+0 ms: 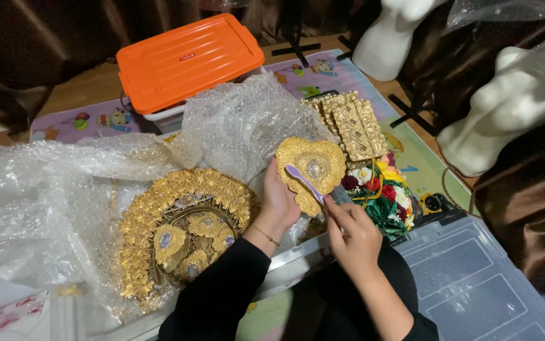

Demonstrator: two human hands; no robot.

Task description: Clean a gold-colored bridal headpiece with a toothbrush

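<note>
Gold ornament [313, 169] up in left hand [279, 203], fingers pinching its lower-left edge, above bubble wrap [247, 120]. Right hand [353, 235] closed on purple brush [305, 183]; handle runs diagonal, head up-left onto ornament's center.

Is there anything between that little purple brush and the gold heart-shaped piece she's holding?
Nothing visible. The right hand holds the purple brush with its head resting directly on the gold heart-shaped ornament, which the left hand holds up from behind, above the bubble wrap.
</note>
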